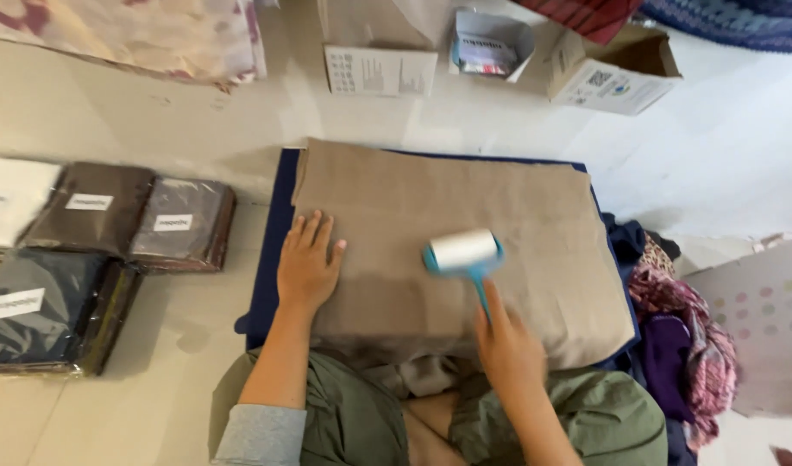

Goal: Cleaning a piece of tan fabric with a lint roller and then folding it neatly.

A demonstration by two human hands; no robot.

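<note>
The lint roller (463, 252) sits on the folded tan cloth (465, 250), a bit right of the middle. Its white roll lies sideways, and its blue handle points back at you. Your right hand (506, 345) is wrapped around that handle, with one finger stretched along it. The picture is a little blurry there.

Your left hand (307, 261) is open and flat. It presses on the left part of the tan cloth, near the edge, with the fingers pointing away from you. The two hands are well apart, and the roller is between them.

The tan cloth lies on a dark blue cloth (265, 276) that peeks out on the left side and along the far edge. Your knees in green trousers (353, 414) are tucked right up against the near edge.

On the floor to your left are stacks of folded clothes in clear bags (111, 250), brown and dark blue, each with a white label. To your right is a heap of loose clothes (681, 328), purple and pink with patterns. Far in front of you stand some cardboard boxes (616, 73) on the pale floor (715, 164).
</note>
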